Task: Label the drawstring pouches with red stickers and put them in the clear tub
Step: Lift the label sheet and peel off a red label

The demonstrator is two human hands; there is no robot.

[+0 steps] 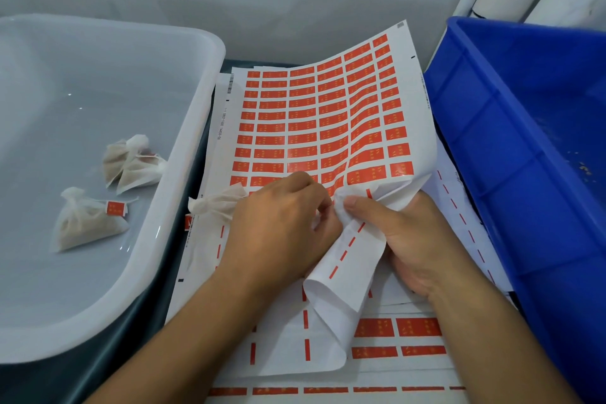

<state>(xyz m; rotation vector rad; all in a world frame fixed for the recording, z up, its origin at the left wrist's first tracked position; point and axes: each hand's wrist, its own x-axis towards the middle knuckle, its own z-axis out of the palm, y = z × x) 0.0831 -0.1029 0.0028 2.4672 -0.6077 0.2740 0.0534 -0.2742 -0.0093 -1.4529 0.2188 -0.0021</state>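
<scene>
Both hands are working the sticker sheet (pixel 328 115) in the middle: the right hand (pixel 416 239) has its fingers curled round the rolled-back lower edge with the thumb pressing on top, and the left hand (pixel 278 223) has its fingertips bunched and pinching at the sheet's edge right beside that thumb, with a pouch (pixel 216 203) tucked under it and poking out toward 9 o'clock. The clear tub (pixel 196 147) sits at 9 o'clock with three pouches inside; the nearest one (pixel 85 223) has a red sticker (pixel 116 208) on its string. A blue bin (pixel 524 141) sits at 3 o'clock, and more sheets (pixel 393 354) lie underneath at 6.
</scene>
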